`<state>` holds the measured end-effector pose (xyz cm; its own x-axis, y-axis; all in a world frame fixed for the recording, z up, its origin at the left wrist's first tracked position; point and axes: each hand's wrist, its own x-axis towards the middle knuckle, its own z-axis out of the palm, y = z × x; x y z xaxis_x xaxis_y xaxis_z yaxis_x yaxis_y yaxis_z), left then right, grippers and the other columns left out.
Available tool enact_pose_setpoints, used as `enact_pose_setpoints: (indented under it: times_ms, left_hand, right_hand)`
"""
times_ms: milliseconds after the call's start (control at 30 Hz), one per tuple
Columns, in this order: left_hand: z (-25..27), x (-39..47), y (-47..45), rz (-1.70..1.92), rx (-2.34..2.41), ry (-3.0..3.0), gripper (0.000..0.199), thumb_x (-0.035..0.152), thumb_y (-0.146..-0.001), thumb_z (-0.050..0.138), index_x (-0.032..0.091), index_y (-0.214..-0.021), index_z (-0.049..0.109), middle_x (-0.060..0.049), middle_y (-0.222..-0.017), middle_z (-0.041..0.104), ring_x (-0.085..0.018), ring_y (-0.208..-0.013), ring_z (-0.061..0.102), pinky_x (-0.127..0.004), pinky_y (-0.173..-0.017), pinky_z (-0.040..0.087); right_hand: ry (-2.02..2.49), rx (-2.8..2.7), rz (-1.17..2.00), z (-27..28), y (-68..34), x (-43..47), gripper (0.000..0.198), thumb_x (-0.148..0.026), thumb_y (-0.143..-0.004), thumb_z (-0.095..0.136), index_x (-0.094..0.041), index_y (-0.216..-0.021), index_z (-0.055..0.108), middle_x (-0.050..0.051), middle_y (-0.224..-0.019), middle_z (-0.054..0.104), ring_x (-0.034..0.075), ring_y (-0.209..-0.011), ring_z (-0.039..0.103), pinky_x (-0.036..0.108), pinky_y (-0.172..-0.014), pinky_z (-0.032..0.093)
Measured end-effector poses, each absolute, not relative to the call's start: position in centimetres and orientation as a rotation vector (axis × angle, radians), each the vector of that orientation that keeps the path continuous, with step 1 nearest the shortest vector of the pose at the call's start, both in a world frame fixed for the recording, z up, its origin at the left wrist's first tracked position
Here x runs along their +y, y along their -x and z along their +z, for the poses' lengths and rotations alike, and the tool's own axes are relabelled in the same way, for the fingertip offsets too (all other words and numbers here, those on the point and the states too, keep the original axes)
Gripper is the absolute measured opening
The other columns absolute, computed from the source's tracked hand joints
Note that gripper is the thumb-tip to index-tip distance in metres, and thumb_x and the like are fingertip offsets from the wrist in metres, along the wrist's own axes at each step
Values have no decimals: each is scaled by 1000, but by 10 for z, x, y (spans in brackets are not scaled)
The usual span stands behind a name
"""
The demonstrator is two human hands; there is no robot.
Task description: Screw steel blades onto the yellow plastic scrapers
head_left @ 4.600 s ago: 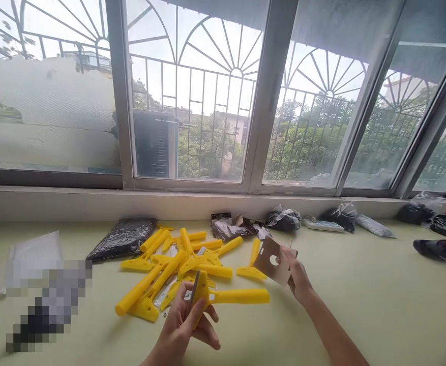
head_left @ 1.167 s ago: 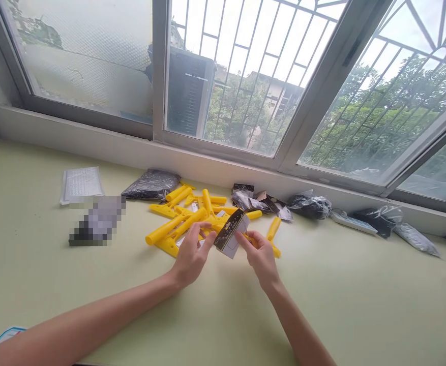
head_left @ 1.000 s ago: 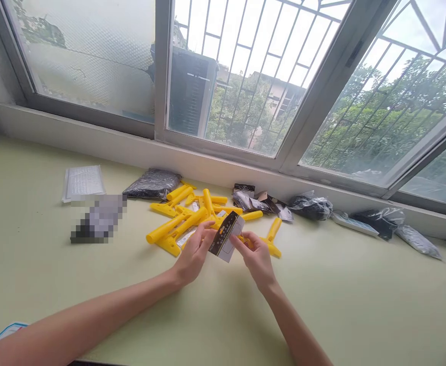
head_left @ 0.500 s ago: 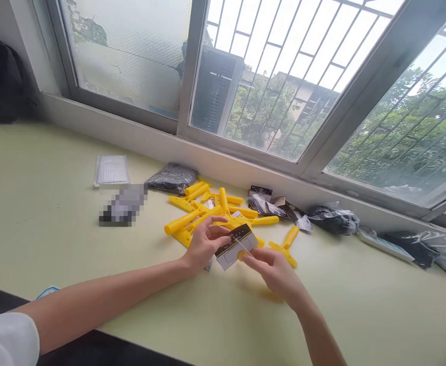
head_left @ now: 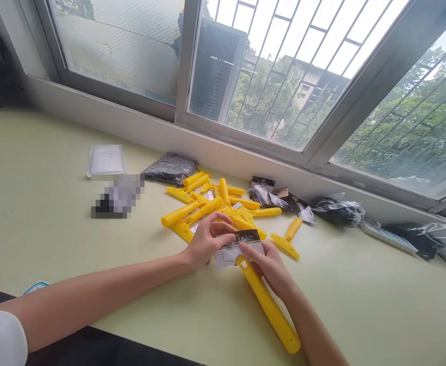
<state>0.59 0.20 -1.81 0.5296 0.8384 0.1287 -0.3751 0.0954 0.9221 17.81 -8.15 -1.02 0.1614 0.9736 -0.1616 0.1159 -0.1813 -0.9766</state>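
Observation:
A small black-and-white printed card (head_left: 228, 255) is held between both hands above the table. My left hand (head_left: 206, 241) pinches its left side between thumb and fingers. My right hand (head_left: 270, 264) grips the card's right side, its thumb lying across the printed face. A long yellow handle (head_left: 268, 305) with a square hole at its upper end slants from the card's lower edge down toward me, close against my right hand. Whether my right fingers also hold it, I cannot tell. Just beyond lies a pile of yellow T-shaped scrapers (head_left: 207, 206), partly covered by my left hand.
One yellow scraper (head_left: 287, 244) lies apart, right of the pile. Along the window sill are a dark plastic-wrapped packet (head_left: 171, 169), several loose cards (head_left: 268, 195) and a bagged black bundle (head_left: 337, 210). A clear flat pack (head_left: 106, 160) and a pixelated object (head_left: 119, 197) sit at left.
The yellow handle, earlier showing only its end, has swung out lengthwise toward me. My right thumb has moved up onto the card. A thin strand seen across the card no longer shows.

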Motion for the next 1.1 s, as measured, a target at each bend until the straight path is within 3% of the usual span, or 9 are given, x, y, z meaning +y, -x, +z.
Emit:
enact_pose_setpoints:
  times_ms: [133,200,333,433,633,733,833,967,1100]
  left_hand:
    - [-17,3,-4,982,514,-1142,36,47,-92,68,20,-111,54,-6,-97,73,-17,-84,72,-27,-72,58]
    - [-17,2,-3,941,502,-1169,37,50,-93,65,18,-108,57,-6,-92,72,-16,-77,71,-26,-66,58]
    - [-16,-4,-3,829,428,-1243,39,50,-89,71,17,-102,58,-4,-77,69,-13,-53,62,-23,-43,50]
    - [-16,-7,-3,809,405,-1248,36,49,-90,69,19,-100,53,-3,-75,69,-12,-46,60,-21,-35,44]
    - [-20,-3,-5,851,407,-1232,36,48,-90,70,19,-98,49,-2,-75,69,-12,-47,62,-20,-36,45]
    - [-22,-1,-5,880,404,-1227,36,48,-90,69,20,-95,47,0,-70,67,-13,-49,62,-21,-38,46]
    - [-22,-1,-4,893,392,-1234,36,48,-91,68,20,-93,46,1,-67,66,-12,-47,60,-21,-39,46]
    - [-19,-2,-3,916,391,-1236,35,46,-91,69,20,-93,46,2,-70,66,-9,-44,58,-21,-40,46]
    - [-18,-3,-4,939,400,-1232,33,45,-92,68,19,-95,48,1,-73,67,-9,-47,59,-21,-40,47]
  right_hand:
    - [1445,-1020,954,-10,-168,-82,54,-66,-75,77,-16,-95,71,5,-74,66,19,-70,61,28,-59,49]
    - [1433,-989,872,-9,-165,-83,54,-66,-76,76,-16,-97,72,9,-86,72,24,-81,66,31,-69,53]
    - [1439,-937,781,-11,-163,-83,55,-71,-77,72,-17,-84,69,10,-83,72,21,-70,62,30,-61,49]
    - [1444,-889,788,-16,-163,-83,57,-75,-79,67,-18,-82,64,7,-76,68,17,-63,56,29,-55,45]
    - [1407,-904,906,-18,-165,-87,59,-77,-82,61,-19,-95,62,5,-77,64,14,-59,49,26,-49,35]
    - [1369,-1002,993,-12,-164,-89,51,-67,-81,70,-19,-97,65,6,-87,68,17,-72,57,27,-59,43]
    - [1310,-1141,1109,-4,-162,-89,45,-63,-82,71,-18,-82,67,7,-88,69,20,-83,60,30,-75,48]
    - [1302,-1246,1258,1,-162,-90,48,-62,-86,68,-17,-68,65,6,-77,68,17,-70,56,29,-68,44]
    - [1318,-1244,1329,-1,-167,-90,48,-61,-86,68,-16,-70,63,1,-59,57,12,-57,47,27,-62,38]
